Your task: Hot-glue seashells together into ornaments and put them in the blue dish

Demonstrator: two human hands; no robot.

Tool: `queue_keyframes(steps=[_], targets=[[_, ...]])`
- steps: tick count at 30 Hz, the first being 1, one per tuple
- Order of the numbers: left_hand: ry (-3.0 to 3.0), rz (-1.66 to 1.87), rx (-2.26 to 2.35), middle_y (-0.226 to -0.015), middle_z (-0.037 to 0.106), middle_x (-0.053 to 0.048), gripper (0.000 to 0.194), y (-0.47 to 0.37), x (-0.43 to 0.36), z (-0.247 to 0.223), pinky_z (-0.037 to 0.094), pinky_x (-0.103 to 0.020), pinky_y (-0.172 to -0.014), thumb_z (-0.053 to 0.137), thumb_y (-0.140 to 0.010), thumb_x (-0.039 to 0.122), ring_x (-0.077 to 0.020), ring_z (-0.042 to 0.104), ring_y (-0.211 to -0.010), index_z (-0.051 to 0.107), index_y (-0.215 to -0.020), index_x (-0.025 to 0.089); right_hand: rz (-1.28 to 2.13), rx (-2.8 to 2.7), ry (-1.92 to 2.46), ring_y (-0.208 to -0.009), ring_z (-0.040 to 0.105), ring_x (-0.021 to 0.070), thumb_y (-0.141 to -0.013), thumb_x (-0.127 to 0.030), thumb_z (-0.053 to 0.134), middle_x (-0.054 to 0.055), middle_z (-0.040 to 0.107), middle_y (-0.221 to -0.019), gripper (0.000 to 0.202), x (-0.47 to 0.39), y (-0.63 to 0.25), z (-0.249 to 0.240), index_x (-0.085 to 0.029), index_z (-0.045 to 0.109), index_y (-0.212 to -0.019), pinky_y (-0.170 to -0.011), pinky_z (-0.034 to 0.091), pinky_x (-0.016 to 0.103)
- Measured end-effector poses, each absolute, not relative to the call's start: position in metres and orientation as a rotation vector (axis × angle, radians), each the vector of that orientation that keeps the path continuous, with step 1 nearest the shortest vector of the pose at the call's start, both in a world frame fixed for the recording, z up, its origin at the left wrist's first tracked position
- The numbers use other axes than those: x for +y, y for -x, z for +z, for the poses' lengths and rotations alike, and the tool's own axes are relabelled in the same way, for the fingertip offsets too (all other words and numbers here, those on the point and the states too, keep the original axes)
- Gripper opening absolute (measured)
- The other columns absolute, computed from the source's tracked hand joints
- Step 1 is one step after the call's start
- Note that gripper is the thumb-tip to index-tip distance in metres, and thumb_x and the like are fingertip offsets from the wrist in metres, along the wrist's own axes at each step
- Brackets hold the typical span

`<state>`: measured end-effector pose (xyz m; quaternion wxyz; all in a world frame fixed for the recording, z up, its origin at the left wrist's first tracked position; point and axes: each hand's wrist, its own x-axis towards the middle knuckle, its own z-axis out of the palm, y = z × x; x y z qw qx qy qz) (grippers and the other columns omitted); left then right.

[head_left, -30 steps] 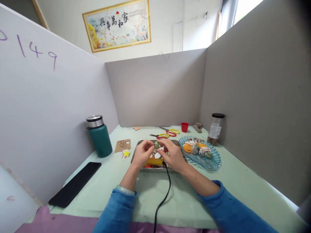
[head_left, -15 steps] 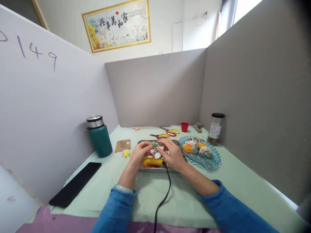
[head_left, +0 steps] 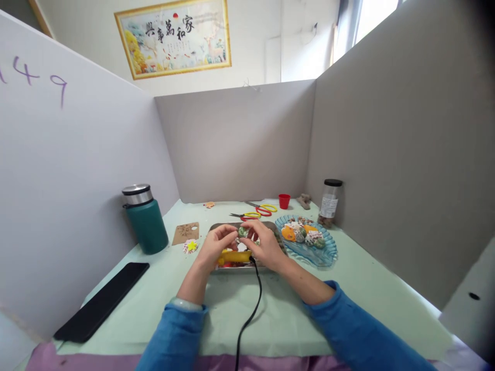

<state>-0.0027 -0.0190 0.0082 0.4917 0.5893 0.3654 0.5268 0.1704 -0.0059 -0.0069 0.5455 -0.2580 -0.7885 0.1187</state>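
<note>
Above a metal tray (head_left: 282, 245), my left hand (head_left: 217, 244) and my right hand (head_left: 266, 244) face each other with fingers bent. Between their fingertips is a small round green patterned piece (head_left: 243, 232), possibly fabric-covered; its exact kind is unclear. Fingers of both hands close on it from either side. Just below, across the near side of the tray, lies a yellow hot glue gun (head_left: 236, 256) with a black cord (head_left: 258, 304) running toward me. Small white and coloured bits are partly visible in the tray beneath my hands.
On the right, a blue scalloped plate (head_left: 328, 252) holds orange, green and patterned pieces, with a black-lidded jar (head_left: 329, 204) behind. Two pairs of scissors (head_left: 263, 210) and a red cup (head_left: 284, 201) sit farther back. At left are a green bottle (head_left: 146, 221), brown card (head_left: 186, 233) and black phone-like slab (head_left: 104, 300).
My view has swung slightly right, so everything sits farther left. My fingers have shifted a little around the green piece, which shows more plainly and rounder now.
</note>
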Motion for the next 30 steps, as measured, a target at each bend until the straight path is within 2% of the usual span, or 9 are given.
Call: queue_keyframes(steps=[4,8,10,17,22,26,30], targets=[[-1.451,1.303,0.945,-0.058,0.059,0.001,0.032,0.0012,-0.0189,0.0085,0.048,-0.024,-0.061,0.072,-0.071,0.041,-0.0113,0.058,-0.055,0.061,-0.084,0.015,0.201,-1.896,0.612,-0.077,0.059,0.0151,-0.082,-0.017,0.059,0.007,0.058,-0.105,0.027,-0.0057,-0.1706,-0.0077,-0.022,0.055,-0.108,-0.071,0.05,0.029],[-1.428,1.306,0.901,-0.07,0.064,-0.002,0.03,0.0018,-0.0179,0.0086,0.052,-0.026,-0.067,0.074,-0.07,0.04,-0.0129,0.061,-0.064,0.063,-0.082,0.015,0.109,-1.914,0.601,-0.094,0.058,0.0193,-0.083,-0.015,0.057,0.009,0.058,-0.112,0.03,-0.0069,-0.1715,-0.0068,-0.023,0.056,-0.111,-0.078,0.05,0.031],[-1.397,1.316,0.866,-0.076,0.065,-0.003,0.028,0.0021,-0.0181,0.0091,0.053,-0.027,-0.069,0.074,-0.07,0.038,-0.0134,0.062,-0.068,0.064,-0.08,0.014,0.112,-1.91,0.593,-0.097,0.058,0.0199,-0.083,-0.017,0.058,0.009,0.058,-0.112,0.03,-0.0072,-0.1717,-0.0066,-0.023,0.055,-0.112,-0.081,0.05,0.032],[-1.294,1.352,0.793,-0.075,0.064,-0.002,0.029,0.0003,-0.0209,0.0122,0.054,-0.026,-0.067,0.077,-0.066,0.037,-0.0125,0.062,-0.066,0.063,-0.077,0.014,0.178,-1.882,0.572,-0.076,0.058,0.0153,-0.086,-0.028,0.057,0.008,0.059,-0.105,0.029,-0.0049,-0.171,-0.0098,-0.022,0.054,-0.115,-0.075,0.051,0.033],[-1.274,1.32,0.815,-0.079,0.066,-0.003,0.034,0.0004,-0.0188,0.0101,0.054,-0.028,-0.068,0.077,-0.066,0.04,-0.0139,0.065,-0.068,0.065,-0.085,0.014,0.162,-1.832,0.545,-0.073,0.057,0.0146,-0.085,-0.026,0.059,0.009,0.057,-0.109,0.029,-0.0074,-0.1702,-0.0091,-0.022,0.056,-0.113,-0.07,0.052,0.032],[-1.277,1.363,0.833,-0.081,0.067,-0.004,0.035,0.0017,-0.0174,0.0084,0.054,-0.027,-0.066,0.073,-0.071,0.044,-0.0152,0.067,-0.069,0.065,-0.088,0.014,0.13,-1.806,0.579,-0.075,0.057,0.0153,-0.086,-0.022,0.057,0.009,0.054,-0.113,0.029,-0.0086,-0.1717,-0.0089,-0.024,0.056,-0.114,-0.073,0.052,0.034],[-1.339,1.297,0.824,-0.077,0.068,-0.004,0.034,0.0021,-0.0181,0.0078,0.054,-0.029,-0.071,0.075,-0.07,0.039,-0.0152,0.066,-0.068,0.064,-0.089,0.013,0.103,-1.809,0.599,-0.08,0.057,0.0169,-0.083,-0.018,0.059,0.009,0.053,-0.111,0.031,-0.0067,-0.1726,-0.0102,-0.024,0.057,-0.113,-0.075,0.052,0.035]])
